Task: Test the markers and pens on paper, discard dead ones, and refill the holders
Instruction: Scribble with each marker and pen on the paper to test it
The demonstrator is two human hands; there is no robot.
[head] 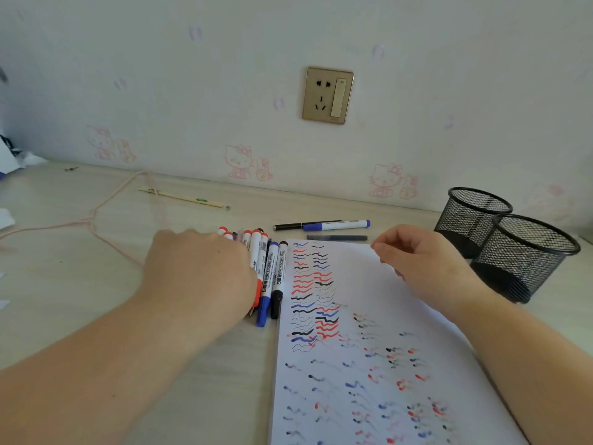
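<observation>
Paper (369,364) nearest, lying on the bench (80,284), covered with red, blue and black squiggles and fainter dabs; testing looks largely done. Left hand (199,271) lies palm-down over a row of markers (266,271) just left of the sheet, fingers curled across the barrels; it seems to be gathering them, but a closed grasp cannot be told, since the fingers are hidden. A blue marker (268,284) and a black marker (278,281) show capped at the edge of the row nearest the paper. Right hand (423,258) hovers over the paper's top right corner, loosely curled, holding nothing visible. Beyond the sheet, apart from the row: a blue-capped marker (337,225), a thin black pen (305,225) and a dark pen (337,238), possibly the rejects. Far right, two black mesh holders (500,239), touching, both apparently empty. Judgement: sorting appears finished, refilling not yet begun, discarding unconfirmed
</observation>
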